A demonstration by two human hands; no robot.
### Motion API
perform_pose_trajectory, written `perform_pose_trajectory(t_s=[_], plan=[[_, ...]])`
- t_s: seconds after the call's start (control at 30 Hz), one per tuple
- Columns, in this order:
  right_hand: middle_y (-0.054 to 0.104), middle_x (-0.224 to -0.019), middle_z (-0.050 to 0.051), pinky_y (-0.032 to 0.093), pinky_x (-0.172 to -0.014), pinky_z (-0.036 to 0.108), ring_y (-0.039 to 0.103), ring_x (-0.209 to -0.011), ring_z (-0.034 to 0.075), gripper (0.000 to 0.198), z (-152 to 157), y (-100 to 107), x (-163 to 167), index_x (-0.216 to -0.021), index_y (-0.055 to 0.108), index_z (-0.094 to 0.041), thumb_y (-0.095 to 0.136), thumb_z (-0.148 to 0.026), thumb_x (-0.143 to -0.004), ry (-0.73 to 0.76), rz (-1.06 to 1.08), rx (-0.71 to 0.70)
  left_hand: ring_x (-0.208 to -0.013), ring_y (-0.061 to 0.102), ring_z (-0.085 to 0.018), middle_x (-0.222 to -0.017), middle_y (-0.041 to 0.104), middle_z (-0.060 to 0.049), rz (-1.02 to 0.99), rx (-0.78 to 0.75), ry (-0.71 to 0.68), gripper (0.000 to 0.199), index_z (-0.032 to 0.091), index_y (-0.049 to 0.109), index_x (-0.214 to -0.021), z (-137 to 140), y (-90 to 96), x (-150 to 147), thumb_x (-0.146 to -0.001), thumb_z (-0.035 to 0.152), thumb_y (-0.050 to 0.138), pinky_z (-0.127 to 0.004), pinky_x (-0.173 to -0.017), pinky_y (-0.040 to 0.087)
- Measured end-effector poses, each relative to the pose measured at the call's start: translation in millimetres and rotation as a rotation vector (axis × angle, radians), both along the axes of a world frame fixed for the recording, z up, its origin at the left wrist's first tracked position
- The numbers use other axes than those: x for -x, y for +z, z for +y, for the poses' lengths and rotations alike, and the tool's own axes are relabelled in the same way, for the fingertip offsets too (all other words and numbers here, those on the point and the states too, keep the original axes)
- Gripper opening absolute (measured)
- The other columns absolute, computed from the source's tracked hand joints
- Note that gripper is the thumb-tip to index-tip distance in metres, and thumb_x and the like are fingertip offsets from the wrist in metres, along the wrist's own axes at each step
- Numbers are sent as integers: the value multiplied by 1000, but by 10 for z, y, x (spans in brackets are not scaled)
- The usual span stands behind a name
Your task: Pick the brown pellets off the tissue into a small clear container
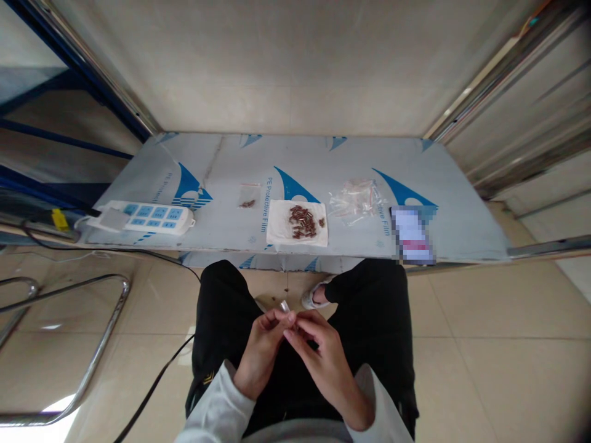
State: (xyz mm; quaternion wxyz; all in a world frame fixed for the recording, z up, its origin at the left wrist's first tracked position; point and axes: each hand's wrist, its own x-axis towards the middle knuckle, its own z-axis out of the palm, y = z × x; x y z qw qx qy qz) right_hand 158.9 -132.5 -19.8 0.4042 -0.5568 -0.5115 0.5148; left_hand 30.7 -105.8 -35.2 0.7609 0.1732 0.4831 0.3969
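Over my lap, my left hand (265,344) and my right hand (323,347) meet at the fingertips. Both are closed, pinching a small clear plastic bag (284,305) whose end sticks out above the fingers; the rest is hidden. On the shelf ahead, a heap of small reddish-brown pieces (302,222) lies on a folded white cloth or tissue (277,229). To its left rests a small clear bag (249,194) with a few brown pieces inside. A loose pile of clear plastic bags (357,200) lies to the right of the cloth.
A white power strip (159,218) with blue sockets sits at the left of the film-covered metal shelf (221,227). A phone (412,237) lies by the right front edge. A chrome tube frame (104,344) and a black cable (154,387) are at lower left.
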Motion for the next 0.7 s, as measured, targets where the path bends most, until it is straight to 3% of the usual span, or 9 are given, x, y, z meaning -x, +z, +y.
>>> perform_pose_trajectory(t_s=[0.1,0.2,0.33,0.43,0.57,0.7], plan=[[64,-92,6,52,-65,24,63,-80,16,25,31,-8,-31,-97,74,-19,58,-39,-92,24,185,125,-57,55,-9,-60,64,0,-24,-11,12,30,13,69,-64,-13,-12,-4,-64,37,86,-21,-60,47],[63,-83,5,50,-61,24,62,-72,15,33,62,-1,-96,-89,73,-16,53,-41,-95,93,206,168,-53,54,-10,-55,62,0,-41,-40,-21,33,13,68,-61,-23,-31,-2,-66,42,84,-23,-56,47],[65,-75,4,49,-63,25,63,-67,15,33,66,-46,-132,-78,67,-17,44,-30,-99,183,-229,-23,-56,57,-11,-57,64,-1,167,-134,-73,33,13,69,-60,-20,-91,17,-67,42,83,-22,-59,47],[70,-77,6,49,-62,27,68,-66,17,28,37,-149,-74,-87,65,-18,40,-20,-99,205,-582,-211,-58,59,-13,-59,67,-2,358,-185,-81,34,13,70,-63,-13,-148,23,-68,45,81,-23,-60,48],[71,-70,5,49,-53,25,70,-59,18,31,2,-282,9,-92,64,-18,35,-18,-100,131,-705,-282,-63,64,-18,-66,71,-5,555,-263,-70,32,15,72,-70,-7,-161,-17,-72,47,76,-26,-62,50],[75,-78,10,53,-54,27,72,-60,20,32,33,-326,-63,-104,64,-14,34,-23,-100,-99,-748,-290,-60,63,-18,-64,70,-4,727,-324,-107,29,17,71,-68,-33,-95,-84,-75,45,73,-25,-58,47]])
